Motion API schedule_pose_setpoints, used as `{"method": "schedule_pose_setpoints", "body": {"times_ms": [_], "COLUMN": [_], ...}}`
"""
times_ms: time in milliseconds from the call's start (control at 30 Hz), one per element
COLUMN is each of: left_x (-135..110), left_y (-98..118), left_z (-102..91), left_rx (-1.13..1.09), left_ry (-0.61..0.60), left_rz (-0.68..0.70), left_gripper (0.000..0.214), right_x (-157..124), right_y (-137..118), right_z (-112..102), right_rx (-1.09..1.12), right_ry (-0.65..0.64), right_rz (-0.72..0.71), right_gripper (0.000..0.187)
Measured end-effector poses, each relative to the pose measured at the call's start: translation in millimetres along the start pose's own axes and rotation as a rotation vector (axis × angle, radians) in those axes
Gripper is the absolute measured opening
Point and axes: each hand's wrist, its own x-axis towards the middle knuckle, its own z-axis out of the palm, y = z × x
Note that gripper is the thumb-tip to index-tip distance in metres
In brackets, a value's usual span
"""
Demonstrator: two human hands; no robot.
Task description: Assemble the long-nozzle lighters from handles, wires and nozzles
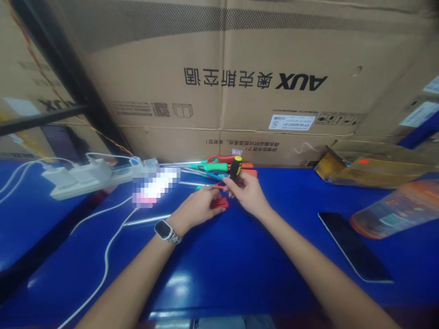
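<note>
My left hand (pixel 200 205), with a watch on its wrist, is closed over the red handle of a long-necked lighter (pixel 221 204). A thin metal tube (pixel 147 220), which looks like its neck, lies on the blue table to the left of the hand. Fingers of my right hand (pixel 248 192) are wrapped round a screwdriver (pixel 236 168) with a black and yellow handle pointing up; its tip is hidden. Just behind both hands lies a pile of similar lighters, among them a green one (pixel 217 167) and a red one (pixel 222 158).
A white power strip (pixel 113 177) with plugs and cables lies at the left, near a blurred bright patch. On the right are a black phone (pixel 355 246), a clear jar with an orange lid (pixel 394 210) and a torn carton (pixel 363 162). A large cardboard box (pixel 219 105) stands behind.
</note>
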Motion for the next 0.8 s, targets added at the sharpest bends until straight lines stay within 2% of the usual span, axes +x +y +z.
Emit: {"method": "schedule_pose_setpoints", "body": {"times_ms": [133,400,500,667,800], "left_x": [0.4,-0.3,1.3,8.2,13.5], "left_y": [-0.8,-1.7,-2.0,0.2,7.3], "left_z": [0.6,1.6,0.6,4.6,13.2], "left_rx": [-0.002,-0.016,-0.044,-0.340,-0.603], "left_ry": [0.000,0.033,0.094,0.313,0.362], "left_rz": [-0.009,-0.012,0.018,-0.001,-0.044], "left_gripper": [0.026,0.024,0.026,0.023,0.020], "right_x": [8.2,9.0,8.2,8.9,9.9], "right_y": [2.4,-2.3,-3.6,-4.5,-3.4], "right_z": [1.8,3.9,3.7,3.0,5.8], "right_rx": [-0.078,-0.077,-0.120,-0.208,-0.201], "right_ry": [-0.018,-0.016,0.008,0.029,0.042], "right_rz": [-0.028,-0.021,-0.044,-0.087,-0.081], "right_gripper": [0.030,0.027,0.027,0.027,0.027]}}
